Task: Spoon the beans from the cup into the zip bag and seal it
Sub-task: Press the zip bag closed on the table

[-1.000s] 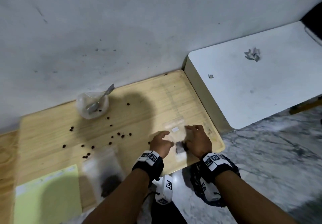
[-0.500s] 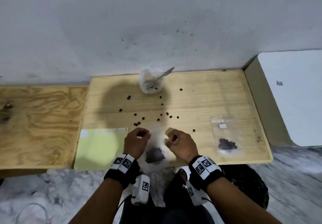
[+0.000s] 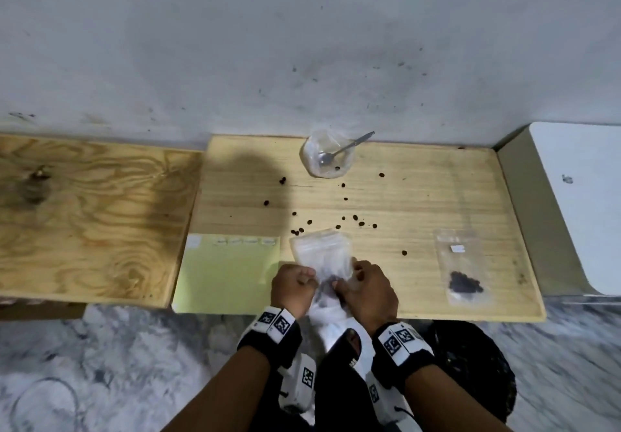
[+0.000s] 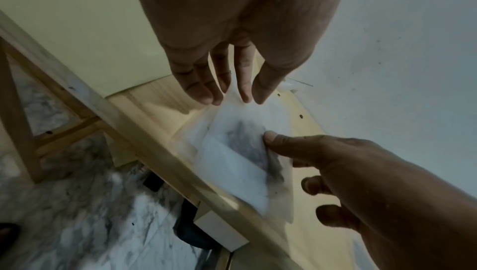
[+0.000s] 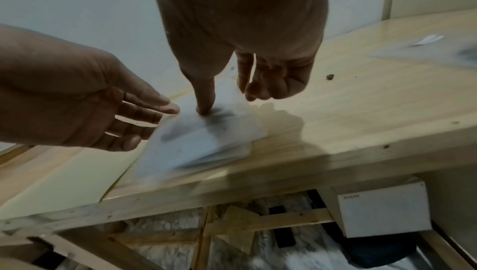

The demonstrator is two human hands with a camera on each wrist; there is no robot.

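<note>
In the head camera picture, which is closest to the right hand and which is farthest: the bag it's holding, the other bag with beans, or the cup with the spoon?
From the right hand:
1. The zip bag, held in both hands at the table's near edge.
2. The other bag with beans, lying flat to the right.
3. The cup with the spoon, back by the wall.

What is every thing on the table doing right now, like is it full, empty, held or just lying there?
zip bag: held by both hands at the near table edge, beans inside.
left hand: pinches the bag.
right hand: pinches the bag.
second bag: lying flat, beans inside, untouched.
cup: upright, nearly empty.
spoon: resting in the cup.
loose beans: scattered on the table.
</note>
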